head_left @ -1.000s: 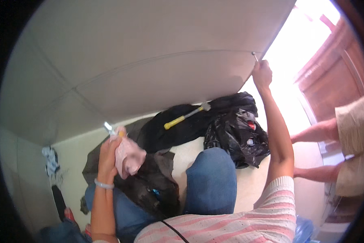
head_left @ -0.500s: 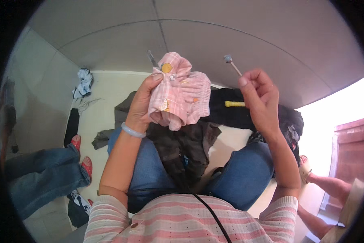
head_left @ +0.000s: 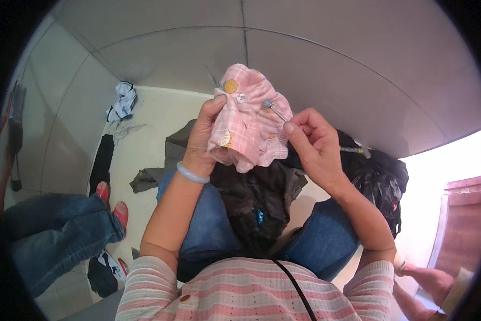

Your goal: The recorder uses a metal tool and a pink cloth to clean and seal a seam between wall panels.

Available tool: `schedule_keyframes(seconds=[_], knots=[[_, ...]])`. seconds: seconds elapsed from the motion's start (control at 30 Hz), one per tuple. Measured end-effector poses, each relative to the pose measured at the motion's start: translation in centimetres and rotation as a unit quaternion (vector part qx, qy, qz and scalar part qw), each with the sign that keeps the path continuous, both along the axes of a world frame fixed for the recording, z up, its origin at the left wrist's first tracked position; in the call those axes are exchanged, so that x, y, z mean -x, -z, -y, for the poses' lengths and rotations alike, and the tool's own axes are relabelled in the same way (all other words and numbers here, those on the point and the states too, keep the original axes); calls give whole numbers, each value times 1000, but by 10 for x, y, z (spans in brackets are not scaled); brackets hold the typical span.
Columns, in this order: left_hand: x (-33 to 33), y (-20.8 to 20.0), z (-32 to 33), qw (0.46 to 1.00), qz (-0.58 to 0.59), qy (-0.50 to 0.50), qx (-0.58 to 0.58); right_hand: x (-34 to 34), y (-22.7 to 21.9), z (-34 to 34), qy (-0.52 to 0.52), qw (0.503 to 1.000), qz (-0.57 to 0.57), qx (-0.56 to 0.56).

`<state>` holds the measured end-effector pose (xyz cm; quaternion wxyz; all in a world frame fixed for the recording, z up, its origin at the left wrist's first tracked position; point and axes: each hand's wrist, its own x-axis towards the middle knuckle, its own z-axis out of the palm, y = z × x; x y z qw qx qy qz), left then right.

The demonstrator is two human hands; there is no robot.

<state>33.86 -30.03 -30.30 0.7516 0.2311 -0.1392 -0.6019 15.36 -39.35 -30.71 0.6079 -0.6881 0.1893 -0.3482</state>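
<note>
My left hand (head_left: 202, 134), a pale bangle on its wrist, grips a bunched pink checked cloth (head_left: 245, 123) with gathered, ruffled edges and small fruit prints. A thin greyish tip (head_left: 212, 76) pokes out behind the cloth's upper left. Between thumb and fingers, my right hand (head_left: 315, 147) pinches a thin stick with a grey-blue lump (head_left: 267, 104) at its end. The lump lies in front of the cloth's right part; whether it touches cannot be told.
Dark clothes (head_left: 251, 200) lie between my knees. Behind my right hand, a slim tool (head_left: 353, 150) lies on black cloth, near a black plastic bag (head_left: 379, 187). A person in jeans and red shoes (head_left: 121, 215) stands at left; another person's leg (head_left: 430, 281) shows at right. A grey wall (head_left: 326, 64) rises ahead.
My right hand has moved left and down, bringing the stick's lump from well apart to in front of the pink cloth. The view has shifted slightly.
</note>
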Motion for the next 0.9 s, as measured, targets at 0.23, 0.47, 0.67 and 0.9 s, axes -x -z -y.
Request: schedule_keyframes(seconds=[0.23,0.47,0.67,0.9], knots=[[3,4,-2,1000,-12,7,13,-1,3,-13,21,996,-78,40],[9,0,-1,998,42,-17,34,7,-12,-14,-52,985,-109,-123],[10,7,3,999,10,0,35,12,-16,-18,-175,871,0,-458],[19,-3,15,998,-9,-56,27,10,-20,-26,-240,749,59,-615]])
